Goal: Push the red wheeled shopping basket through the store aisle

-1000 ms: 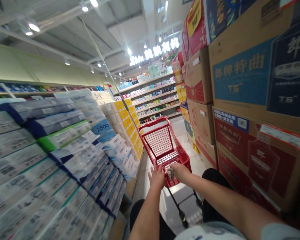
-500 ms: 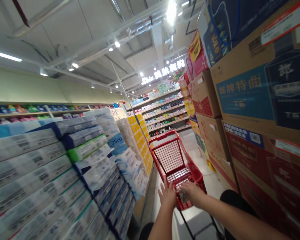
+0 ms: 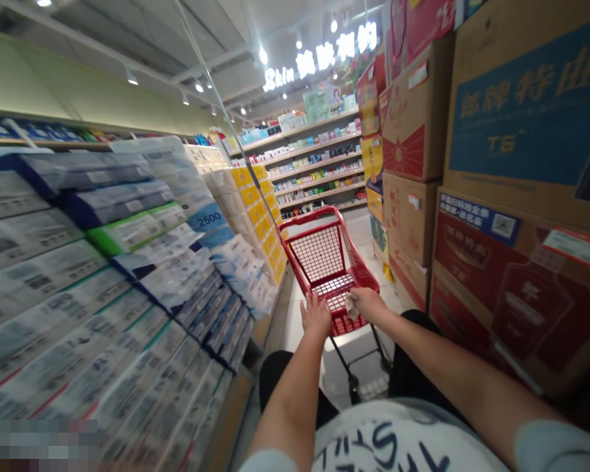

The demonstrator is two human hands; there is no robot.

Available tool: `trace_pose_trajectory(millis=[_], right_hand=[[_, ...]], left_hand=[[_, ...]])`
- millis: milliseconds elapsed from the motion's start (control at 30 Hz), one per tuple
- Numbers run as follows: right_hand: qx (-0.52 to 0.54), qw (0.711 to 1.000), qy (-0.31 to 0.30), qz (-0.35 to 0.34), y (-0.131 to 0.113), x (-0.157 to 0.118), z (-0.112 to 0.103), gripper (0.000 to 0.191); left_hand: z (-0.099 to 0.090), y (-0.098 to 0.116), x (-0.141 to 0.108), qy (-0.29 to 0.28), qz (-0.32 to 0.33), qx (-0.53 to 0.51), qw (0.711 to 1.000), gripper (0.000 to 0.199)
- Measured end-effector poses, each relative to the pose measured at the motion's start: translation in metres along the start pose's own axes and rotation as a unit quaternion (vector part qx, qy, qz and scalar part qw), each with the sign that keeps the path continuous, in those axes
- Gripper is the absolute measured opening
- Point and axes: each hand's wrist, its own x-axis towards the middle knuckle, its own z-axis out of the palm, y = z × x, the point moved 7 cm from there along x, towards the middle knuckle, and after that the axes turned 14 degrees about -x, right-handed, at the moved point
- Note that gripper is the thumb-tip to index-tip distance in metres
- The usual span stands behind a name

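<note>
Compared with half a second ago, the view's tipped down and the cartons (image 3: 407, 213) at 3 o'clock look closer, so the red cart (image 3: 330, 284) has probably rolled further along. It's at 12 o'clock. Left hand's (image 3: 316, 316) grip is open at its near end; right hand's (image 3: 370, 303) is closed round a small crumpled thing (image 3: 352, 305). Wrapped packs (image 3: 73, 308) crowd 9 o'clock; bare floor (image 3: 366, 233) shows toward 1.

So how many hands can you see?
2. The left hand is at the near end of the red cart; the right hand is there too, holding a small crumpled thing. Any behind the boxes would be hidden.
</note>
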Motion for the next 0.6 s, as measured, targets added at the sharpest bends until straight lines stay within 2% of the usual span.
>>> trace_pose_trajectory(millis=[67, 133, 233, 333, 433, 500, 600], right_hand=[[-0.013, 0.999, 0.037, -0.025, -0.004, -0.007, -0.002, 0.016], [-0.003, 0.993, 0.071, -0.097, -0.017, -0.016, -0.002, 0.019], [0.049, 0.98, 0.084, -0.174, -0.028, -0.022, 0.003, 0.028], [0.089, 0.98, 0.058, -0.168, -0.02, -0.016, 0.011, 0.03], [0.079, 0.987, 0.055, -0.13, -0.012, -0.012, 0.012, 0.028], [0.05, 0.99, 0.065, -0.113, -0.013, -0.014, 0.009, 0.027], [0.007, 0.99, 0.053, -0.132, -0.025, -0.019, 0.005, 0.023]], left_hand=[[0.0, -0.001, 0.001, 0.01, 0.008, 0.005, 1.0, 0.052], [-0.001, 0.0, -0.001, 0.023, 0.03, 0.022, 0.999, 0.052], [-0.004, 0.007, -0.005, 0.03, 0.085, 0.034, 0.995, 0.052], [-0.005, 0.015, -0.008, 0.018, 0.118, 0.026, 0.993, 0.052], [-0.003, 0.017, -0.007, -0.004, 0.107, 0.021, 0.994, 0.047], [-0.001, 0.017, -0.005, -0.018, 0.101, 0.02, 0.995, 0.044], [0.002, 0.015, -0.003, -0.042, 0.087, 0.015, 0.995, 0.043]])
